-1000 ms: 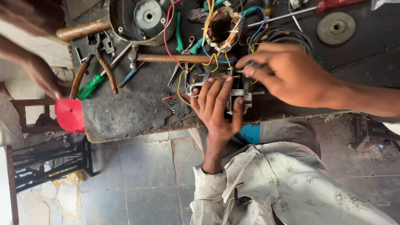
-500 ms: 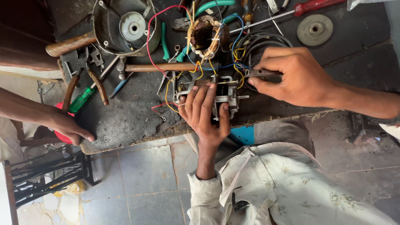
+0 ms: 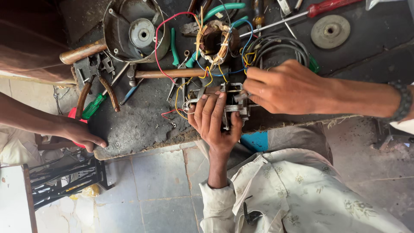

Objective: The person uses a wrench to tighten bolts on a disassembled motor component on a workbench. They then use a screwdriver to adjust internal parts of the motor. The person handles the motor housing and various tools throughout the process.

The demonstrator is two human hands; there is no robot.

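A small metal assembly [image 3: 230,103] with yellow, red and blue wires lies at the front of the dark workbench [image 3: 138,125]. My left hand [image 3: 214,123] comes up from below and grips it, fingers curled over its top. From the right, my right hand [image 3: 286,88] pinches the assembly's right side with its fingers closed; what sits between the fingertips is hidden. The wires run up to a wound coil [image 3: 214,42] just behind.
Another person's hand [image 3: 82,136] rests on the bench's front left corner, next to a red object [image 3: 72,114]. A round metal housing [image 3: 137,32], pliers [image 3: 97,88], a wooden-handled hammer [image 3: 168,73], a red-handled screwdriver [image 3: 302,15], a grinding disc [image 3: 330,31] and a black cable coil [image 3: 280,49] crowd the bench.
The other person's hand has come down from the bench's left side and settled on the front corner. My two hands have stayed on the assembly, and the view has shifted slightly.
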